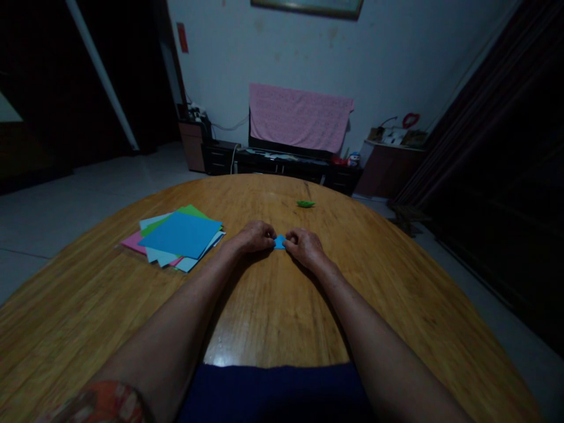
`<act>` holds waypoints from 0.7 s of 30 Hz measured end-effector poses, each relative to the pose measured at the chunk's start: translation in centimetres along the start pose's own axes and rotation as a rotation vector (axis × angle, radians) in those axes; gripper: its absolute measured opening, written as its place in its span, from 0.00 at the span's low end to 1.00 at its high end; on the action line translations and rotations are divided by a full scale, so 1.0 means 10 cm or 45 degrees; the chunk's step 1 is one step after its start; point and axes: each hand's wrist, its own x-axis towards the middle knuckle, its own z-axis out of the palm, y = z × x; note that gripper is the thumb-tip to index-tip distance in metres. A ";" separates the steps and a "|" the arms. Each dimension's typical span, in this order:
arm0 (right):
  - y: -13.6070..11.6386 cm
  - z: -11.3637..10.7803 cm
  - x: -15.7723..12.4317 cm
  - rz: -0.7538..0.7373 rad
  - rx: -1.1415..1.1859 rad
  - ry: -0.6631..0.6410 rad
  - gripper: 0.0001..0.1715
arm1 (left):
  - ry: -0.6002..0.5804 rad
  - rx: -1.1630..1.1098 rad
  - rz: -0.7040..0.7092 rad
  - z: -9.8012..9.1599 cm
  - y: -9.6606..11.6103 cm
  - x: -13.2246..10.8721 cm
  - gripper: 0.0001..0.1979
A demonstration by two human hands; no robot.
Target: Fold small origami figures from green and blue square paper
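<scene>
A small piece of folded blue paper (279,241) lies on the wooden table between my hands, its visible part shaped like a triangle with the point away from me. My left hand (257,236) pinches its left corner, fingers curled. At the right corner, my right hand (305,244) grips the paper between thumb and fingers. The outer ends of the paper are hidden by my fingertips. Beyond my right hand sits a small folded green paper piece (305,204), touched by neither hand.
Left of my forearm, a fanned stack of coloured paper sheets (183,234) lies on the round wooden table (282,317), a blue sheet on top. Past the far edge stand a low dark cabinet (299,169) and a screen draped with a pink cloth (302,117).
</scene>
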 end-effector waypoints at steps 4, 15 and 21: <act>0.03 0.03 -0.01 -0.065 -0.027 0.030 0.08 | -0.003 0.013 -0.007 -0.01 -0.03 0.00 0.14; 0.08 0.07 -0.04 -0.312 -0.127 0.008 0.14 | -0.032 -0.037 -0.063 -0.05 -0.04 0.00 0.12; 0.11 0.08 -0.04 -0.317 -0.133 0.004 0.14 | -0.098 -0.401 -0.146 -0.09 -0.10 -0.08 0.09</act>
